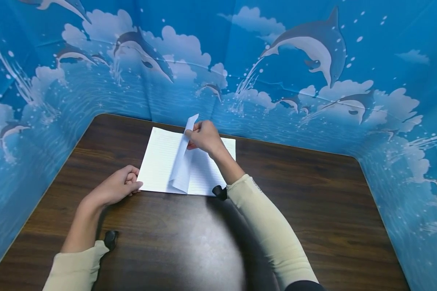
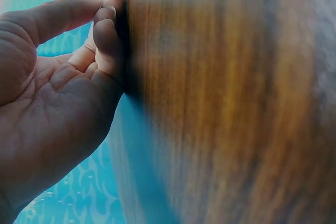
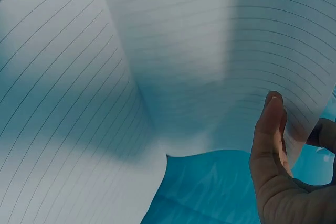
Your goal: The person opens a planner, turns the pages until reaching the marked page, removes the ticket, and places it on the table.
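Observation:
An open lined notebook [image 1: 156,161] lies on the table, its left page flat in the head view. One page [image 1: 182,163] stands raised near the middle fold, curving upward. My right hand [image 1: 206,138] pinches that page near its far outer corner, between thumb and fingers. In the right wrist view the hand [image 3: 286,166] holds the edge of the lifted lined page [image 3: 184,51]. At the notebook's near left corner, my left hand [image 1: 114,186] grips the edge with its thumb on top. The left wrist view shows the left hand's [image 2: 58,87] thumb and fingertips meeting at the thin paper edge.
The dark wood-grain table [image 1: 313,210] extends around the notebook, with a light reflection in front. A blue dolphin-print curtain [image 1: 211,48] hangs close behind the table's back and sides. Each wrist carries a small black device [image 1: 111,239].

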`<state>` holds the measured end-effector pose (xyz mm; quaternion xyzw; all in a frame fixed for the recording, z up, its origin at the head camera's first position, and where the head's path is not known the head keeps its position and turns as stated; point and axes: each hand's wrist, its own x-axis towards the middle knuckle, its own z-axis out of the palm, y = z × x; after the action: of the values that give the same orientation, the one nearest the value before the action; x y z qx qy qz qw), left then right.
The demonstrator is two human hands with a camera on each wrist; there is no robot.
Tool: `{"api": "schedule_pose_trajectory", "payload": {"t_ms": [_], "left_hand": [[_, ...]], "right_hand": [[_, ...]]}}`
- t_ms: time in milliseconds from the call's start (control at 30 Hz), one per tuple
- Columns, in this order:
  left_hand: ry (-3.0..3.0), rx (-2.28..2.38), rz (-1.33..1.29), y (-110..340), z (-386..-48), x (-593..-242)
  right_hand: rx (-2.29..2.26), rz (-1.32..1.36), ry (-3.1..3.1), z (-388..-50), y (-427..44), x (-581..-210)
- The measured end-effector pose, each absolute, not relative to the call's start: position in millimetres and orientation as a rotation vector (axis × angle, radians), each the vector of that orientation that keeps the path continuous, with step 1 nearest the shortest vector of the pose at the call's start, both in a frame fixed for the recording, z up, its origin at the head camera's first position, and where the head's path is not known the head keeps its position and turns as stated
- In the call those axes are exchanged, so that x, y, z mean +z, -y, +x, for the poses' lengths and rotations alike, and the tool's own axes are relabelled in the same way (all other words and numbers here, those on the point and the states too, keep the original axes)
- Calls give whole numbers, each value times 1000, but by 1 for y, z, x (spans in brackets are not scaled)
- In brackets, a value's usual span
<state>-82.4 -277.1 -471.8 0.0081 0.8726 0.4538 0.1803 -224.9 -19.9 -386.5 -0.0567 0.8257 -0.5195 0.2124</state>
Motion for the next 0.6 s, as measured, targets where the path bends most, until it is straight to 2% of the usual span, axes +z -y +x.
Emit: {"api": "schedule_pose_trajectory", "payload": {"t_ms": [600], "left_hand": [[-2463,1295,-7,275,-82,-470]], "right_hand": [[-1398,-229,-2372,-220,46,-394]]}}
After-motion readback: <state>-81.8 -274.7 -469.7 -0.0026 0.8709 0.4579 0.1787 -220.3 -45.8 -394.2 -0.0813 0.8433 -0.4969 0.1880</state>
